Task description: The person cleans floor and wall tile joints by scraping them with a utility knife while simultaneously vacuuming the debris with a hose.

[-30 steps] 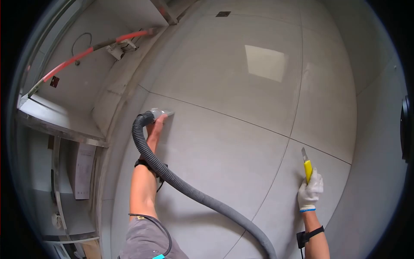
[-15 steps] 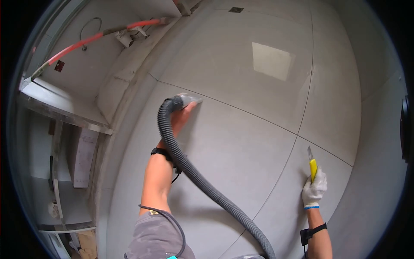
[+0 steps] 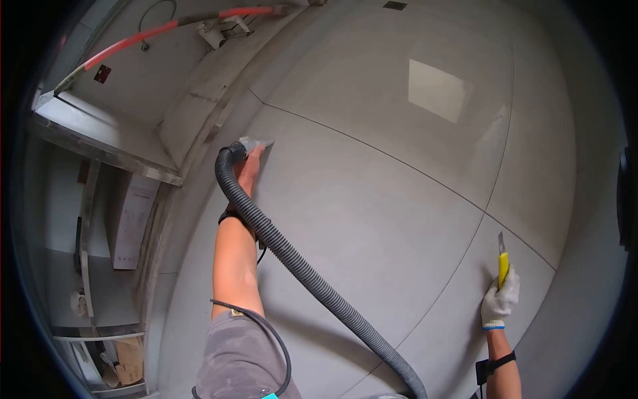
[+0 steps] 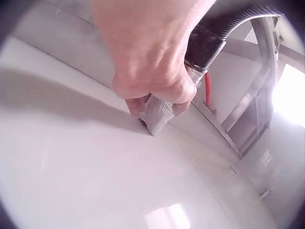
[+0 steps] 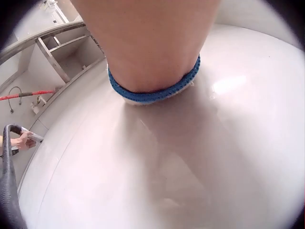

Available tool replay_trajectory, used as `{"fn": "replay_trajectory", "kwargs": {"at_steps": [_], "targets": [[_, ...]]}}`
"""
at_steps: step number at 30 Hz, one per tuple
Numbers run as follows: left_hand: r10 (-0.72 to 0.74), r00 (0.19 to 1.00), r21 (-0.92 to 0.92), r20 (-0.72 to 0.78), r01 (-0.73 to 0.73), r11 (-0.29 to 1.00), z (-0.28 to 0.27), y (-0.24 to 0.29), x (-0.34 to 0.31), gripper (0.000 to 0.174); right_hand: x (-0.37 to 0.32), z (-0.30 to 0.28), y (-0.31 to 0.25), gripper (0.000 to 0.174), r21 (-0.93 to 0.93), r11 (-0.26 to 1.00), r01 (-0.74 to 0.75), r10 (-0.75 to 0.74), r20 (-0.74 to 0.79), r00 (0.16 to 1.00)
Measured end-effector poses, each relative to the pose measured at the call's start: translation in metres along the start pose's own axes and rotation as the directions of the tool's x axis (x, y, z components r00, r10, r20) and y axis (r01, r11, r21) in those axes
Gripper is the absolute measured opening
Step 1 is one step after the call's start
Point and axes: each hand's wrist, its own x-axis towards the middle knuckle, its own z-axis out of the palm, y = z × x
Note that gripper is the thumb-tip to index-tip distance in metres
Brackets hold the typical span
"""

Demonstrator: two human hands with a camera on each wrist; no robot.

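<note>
My bare left hand [image 3: 250, 166] grips the pale, plastic-like nozzle [image 3: 256, 142] of a ribbed grey hose [image 3: 299, 266], at the left side of the tiled floor [image 3: 359, 199]. In the left wrist view the fingers curl round the nozzle [image 4: 158, 114], its tip at the floor surface. The hose runs over the forearm toward the bottom. At the right, my gloved right hand [image 3: 500, 299] holds a yellow knife [image 3: 503, 269], blade pointing up and away. The right wrist view shows only the blue glove cuff [image 5: 143, 97]; fingers and knife are hidden there.
Along the left stand open metal-edged compartments [image 3: 106, 149], with a white box [image 3: 135, 223] inside one. A red and dark pipe [image 3: 133, 41] crosses the upper left. A wall [image 3: 591, 199] rises on the right. A small dark drain [image 3: 395, 5] lies at the top.
My left hand and the nozzle first moved right and up, then back left. The view has shifted, and the knife in my right hand appears slightly farther right.
</note>
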Motion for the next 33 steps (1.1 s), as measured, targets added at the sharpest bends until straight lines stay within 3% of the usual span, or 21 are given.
{"fn": "replay_trajectory", "kwargs": {"at_steps": [4,10,12,15,17,18,20,21,24,27,28,29,30,31,33], "targets": [[0.106,0.993,0.104,-0.055,-0.100,0.990,0.016,0.009,0.031,0.040,0.002,-0.005,-0.004,0.065,0.001,1.000,0.025,-0.025,0.004,1.000],[0.050,0.996,0.023,-0.076,-0.048,0.999,0.031,0.005,0.017,0.046,0.015,-0.007,0.007,0.063,0.037,0.998,0.047,-0.051,0.097,0.994],[0.154,0.986,-0.045,0.071,-0.151,0.988,0.026,-0.011,0.016,0.044,0.029,-0.014,0.010,0.060,0.008,0.998,0.067,-0.068,0.140,0.988],[0.096,0.943,0.134,0.320,-0.145,0.980,0.026,0.082,-0.071,0.034,0.042,-0.019,0.017,0.058,-0.040,0.999,-0.022,0.026,0.108,0.994],[0.359,0.792,0.164,0.494,-0.490,0.856,0.043,0.117,-0.095,0.027,0.041,-0.009,0.032,0.056,-0.057,0.998,0.001,0.000,0.024,1.000],[0.355,0.783,0.155,0.511,-0.490,0.858,0.055,0.117,-0.115,0.027,0.042,-0.009,0.029,0.056,-0.085,0.996,-0.030,0.033,0.036,0.999],[0.399,0.821,0.014,0.408,-0.443,0.897,0.081,0.113,-0.151,0.026,0.033,-0.010,0.028,0.060,-0.119,0.991,-0.059,0.066,0.052,0.996],[0.351,0.826,0.062,0.441,-0.418,0.906,0.089,0.112,-0.166,0.027,0.035,-0.006,0.031,0.064,-0.139,0.988,-0.066,0.074,0.057,0.996],[0.494,0.806,-0.067,0.326,-0.501,0.863,0.085,0.152,-0.214,0.029,0.059,-0.017,0.016,0.064,-0.153,0.985,-0.079,0.092,0.080,0.993],[0.499,0.786,0.059,0.366,-0.554,0.830,0.075,0.150,-0.243,0.029,0.053,-0.014,0.021,0.059,-0.082,0.996,-0.036,0.040,0.044,0.998],[0.382,0.783,0.142,0.491,-0.505,0.851,0.068,0.161,-0.249,0.033,0.054,-0.018,0.018,0.055,-0.095,0.994,-0.043,0.049,0.059,0.997],[0.251,0.760,0.233,0.600,-0.465,0.854,0.074,0.169,-0.256,0.037,0.054,-0.010,0.024,0.052,-0.107,0.993,-0.058,0.066,0.073,0.995],[0.329,0.711,0.203,0.621,-0.552,0.809,0.071,0.182,-0.265,0.030,0.057,-0.013,0.021,0.045,-0.112,0.991,-0.077,0.087,0.086,0.992],[0.331,0.713,0.208,0.618,-0.555,0.806,0.070,0.186,-0.273,0.030,0.054,-0.014,0.022,0.045,-0.105,0.992,-0.076,0.085,0.084,0.993],[0.343,0.490,-0.099,0.801,-0.457,0.884,0.073,0.194,-0.278,0.031,0.053,-0.013,0.020,0.042,-0.124,0.988,-0.095,0.107,0.097,0.990]]}}
